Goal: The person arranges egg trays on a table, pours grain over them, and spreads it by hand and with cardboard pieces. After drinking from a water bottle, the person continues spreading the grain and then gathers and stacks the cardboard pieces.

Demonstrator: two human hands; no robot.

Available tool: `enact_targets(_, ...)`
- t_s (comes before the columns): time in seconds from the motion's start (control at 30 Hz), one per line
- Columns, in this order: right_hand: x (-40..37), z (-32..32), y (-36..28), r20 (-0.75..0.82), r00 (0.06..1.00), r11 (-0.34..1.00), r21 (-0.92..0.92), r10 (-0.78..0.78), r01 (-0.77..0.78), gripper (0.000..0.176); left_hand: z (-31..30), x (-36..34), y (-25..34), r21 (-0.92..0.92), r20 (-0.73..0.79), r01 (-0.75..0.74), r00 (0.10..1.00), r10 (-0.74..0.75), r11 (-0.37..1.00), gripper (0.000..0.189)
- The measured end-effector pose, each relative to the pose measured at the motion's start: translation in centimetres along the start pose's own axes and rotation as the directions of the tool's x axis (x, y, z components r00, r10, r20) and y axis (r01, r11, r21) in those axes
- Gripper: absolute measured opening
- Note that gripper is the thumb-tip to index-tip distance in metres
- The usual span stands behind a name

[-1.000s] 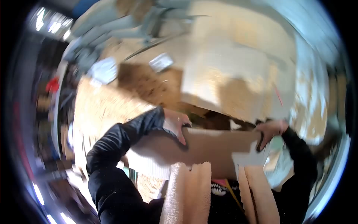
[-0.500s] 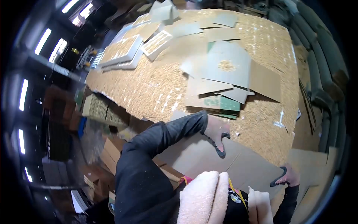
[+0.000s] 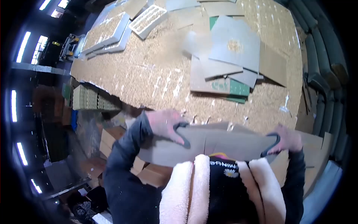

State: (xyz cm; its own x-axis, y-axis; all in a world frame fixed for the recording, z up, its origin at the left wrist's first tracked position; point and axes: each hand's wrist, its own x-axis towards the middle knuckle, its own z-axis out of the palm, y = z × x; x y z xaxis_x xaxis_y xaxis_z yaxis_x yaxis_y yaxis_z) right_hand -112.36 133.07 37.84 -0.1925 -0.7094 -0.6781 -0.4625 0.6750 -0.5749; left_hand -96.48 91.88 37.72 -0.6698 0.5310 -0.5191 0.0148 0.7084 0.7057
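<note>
My left hand point(image 3: 166, 125) and my right hand point(image 3: 285, 139) grip a wide grey-brown cardboard sheet point(image 3: 233, 145) by its two ends, close in front of my chest. A vertical crease runs down the sheet, left of its middle. Both hands have dark coverings on thumb and fingers, and both thumbs press on the side facing me. The other fingers are mostly hidden at the upper edge. Just beyond the sheet lies the near edge of a big tan, speckled table surface point(image 3: 149, 82).
On the table, cardboard pieces point(image 3: 214, 71), some printed green, lie overlapping under a large grey sheet point(image 3: 235, 33). White-rimmed trays point(image 3: 149, 22) stand at the far left. Ribbed stacked material point(image 3: 93, 99) and open cardboard boxes point(image 3: 113, 138) sit left, below the table. Dark rolls point(image 3: 320, 74) line the right.
Both hands have brought the cardboard sheet to a more level position across my front, the right hand rising and the left shifting leftward. The view has tipped down and closer to the table.
</note>
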Motion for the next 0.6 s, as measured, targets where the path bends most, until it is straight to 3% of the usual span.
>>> enact_targets(0.03, 0.2, 0.8, 0.0, -0.233, 0.965, 0.98, -0.183, -0.118, 0.075, 0.073, -0.1, -0.3, 0.8, 0.156, -0.067, 0.013, 0.998, -0.003, 0.988, 0.064)
enact_targets(0.07, 0.1, 0.2, 0.5, -0.216, 0.968, 0.972, -0.22, -0.13, 0.081, 0.068, -1.6, 0.2, 0.4, 0.145, -0.079, 0.024, 0.997, -0.013, 0.989, 0.065)
enact_targets(0.1, -0.5, -0.2, 0.9, -0.099, 0.995, 0.995, -0.096, -0.029, 0.019, 0.068, -1.6, 0.7, 0.4, 0.077, -0.06, 0.03, 0.998, -0.026, 0.997, 0.067)
enact_targets(0.13, 0.8, -3.1, 0.0, 0.008, 0.999, 0.999, 0.001, 0.047, -0.047, 0.068, -3.5, 1.9, 0.0, -0.087, 0.084, 0.061, 0.995, -0.054, 0.994, 0.066)
enact_targets(0.17, 2.0, -6.8, -1.1, 0.07, 0.991, 0.988, 0.096, 0.116, -0.122, 0.068, -5.5, 2.6, -0.4, -0.015, 0.057, 0.021, 0.998, -0.02, 1.0, 0.059)
enact_targets(0.2, 3.2, -10.6, -2.1, 0.132, 0.974, 0.962, 0.18, 0.183, -0.205, 0.068, -8.7, 3.4, -1.1, -0.154, 0.117, 0.094, 0.99, -0.076, 0.984, 0.056)
enact_targets(0.27, 3.1, -11.9, -2.2, 0.152, 0.969, 0.928, 0.291, 0.197, -0.234, 0.068, -11.1, 3.1, -0.8, -0.347, 0.184, 0.166, 0.977, -0.107, 0.923, 0.051)
enact_targets(0.3, 3.4, -11.2, -1.0, 0.101, 0.986, 0.942, 0.295, 0.135, -0.159, 0.068, -11.5, 2.9, -0.2, -0.395, 0.167, 0.153, 0.982, -0.093, 0.906, 0.049)
enact_targets(0.33, 4.0, -10.5, 0.5, 0.058, 0.996, 0.955, 0.284, 0.07, -0.084, 0.068, -10.1, 2.7, -0.4, -0.282, 0.145, 0.133, 0.985, -0.095, 0.95, 0.049)
enact_targets(0.37, 3.7, -9.0, 2.0, -0.071, 0.997, 0.973, 0.232, 0.009, 0.008, 0.07, -9.4, 2.2, 0.4, -0.438, 0.182, 0.214, 0.972, -0.147, 0.873, 0.049)
enact_targets(0.4, 3.4, -7.5, 3.6, -0.199, 0.979, 0.984, 0.159, -0.052, 0.085, 0.073, -9.0, 2.3, -0.3, -0.437, 0.167, 0.185, 0.978, -0.123, 0.88, 0.053)
enact_targets(0.43, 2.3, -6.7, 3.2, -0.187, 0.978, 0.953, 0.3, 0.09, -0.03, 0.074, -8.2, 2.1, -1.4, -0.435, 0.172, 0.17, 0.98, -0.104, 0.884, 0.057)
enact_targets(0.5, -0.7, -3.9, 5.6, -0.162, 0.917, 0.76, 0.62, 0.364, -0.192, 0.074, -4.2, -1.0, -4.8, -0.725, -0.039, 0.131, 0.972, -0.231, 0.676, 0.056)
enact_targets(0.57, -1.9, 1.1, 10.6, -0.443, 0.842, 0.52, 0.82, 0.31, 0.24, 0.077, 1.6, -6.3, -9.9, -0.797, -0.274, -0.018, 0.902, -0.335, 0.603, 0.056)
enact_targets(0.6, -2.6, 3.6, 13.1, -0.569, 0.776, 0.379, 0.805, 0.273, 0.456, 0.079, 5.6, -8.9, -13.1, -0.772, -0.376, -0.069, 0.851, -0.366, 0.632, 0.056)
